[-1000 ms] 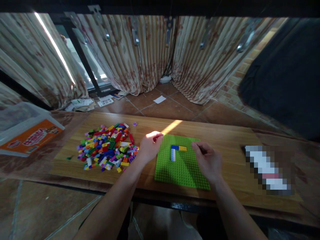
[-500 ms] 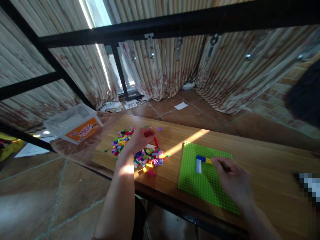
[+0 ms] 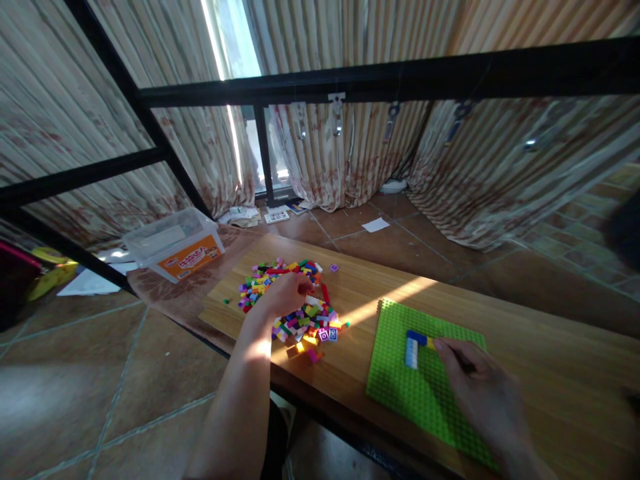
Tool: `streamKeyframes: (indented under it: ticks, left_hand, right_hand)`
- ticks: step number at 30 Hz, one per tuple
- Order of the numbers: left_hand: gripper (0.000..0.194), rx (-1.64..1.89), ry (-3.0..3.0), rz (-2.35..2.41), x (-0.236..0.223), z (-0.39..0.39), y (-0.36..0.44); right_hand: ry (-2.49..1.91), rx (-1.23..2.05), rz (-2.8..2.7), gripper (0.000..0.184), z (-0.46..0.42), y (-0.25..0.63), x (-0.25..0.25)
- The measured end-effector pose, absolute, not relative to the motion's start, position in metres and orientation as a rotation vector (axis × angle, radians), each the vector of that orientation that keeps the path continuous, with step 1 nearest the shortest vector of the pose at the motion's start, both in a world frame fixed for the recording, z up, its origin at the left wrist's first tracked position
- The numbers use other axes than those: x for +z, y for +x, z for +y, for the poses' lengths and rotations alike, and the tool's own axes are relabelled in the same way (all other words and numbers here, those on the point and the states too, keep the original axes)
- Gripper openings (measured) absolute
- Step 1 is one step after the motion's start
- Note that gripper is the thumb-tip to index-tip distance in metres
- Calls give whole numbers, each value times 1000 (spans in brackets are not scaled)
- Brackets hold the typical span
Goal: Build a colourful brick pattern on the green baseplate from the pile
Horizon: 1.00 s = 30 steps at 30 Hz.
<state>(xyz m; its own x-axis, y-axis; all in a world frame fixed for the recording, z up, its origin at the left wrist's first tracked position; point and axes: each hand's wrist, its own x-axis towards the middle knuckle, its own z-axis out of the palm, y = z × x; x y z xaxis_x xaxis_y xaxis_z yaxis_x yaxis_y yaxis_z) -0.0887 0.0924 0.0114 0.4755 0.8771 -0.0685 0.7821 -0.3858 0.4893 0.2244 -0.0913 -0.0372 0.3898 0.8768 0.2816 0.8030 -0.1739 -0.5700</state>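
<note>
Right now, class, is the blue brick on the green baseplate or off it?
On: the blue brick lies within the edges of the green baseplate, green showing around it. I cannot tell whether it is pressed fully down.

There are two hands, one green baseplate, one tub.

One camera sits on the person's head. It looks out in front and down over the bench. It is up above the left grip and the right grip, the person's bare hands, and not far from them. The left arm comes in from the bottom edge. The bench slants down toward the right and runs out of view there. Farther off, you see brown floor, then striped curtains up to the top.
</note>
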Motion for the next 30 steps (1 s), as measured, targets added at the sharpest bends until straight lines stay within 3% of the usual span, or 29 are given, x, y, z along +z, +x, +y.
streamKeyframes:
  ticks: [5, 17, 30]
  left_hand:
    - [33, 346, 2228, 1528, 17, 96, -100]
    - [18, 333, 2092, 1744, 15, 99, -121]
    - [18, 245, 2136, 1724, 16, 92, -107]
  right_hand:
    - [-1997, 161, -1440, 42, -91, 223, -36]
    - [-1977, 152, -1512, 45, -88, 221, -44]
    - [-1969, 159, -1532, 47, -88, 221, -50]
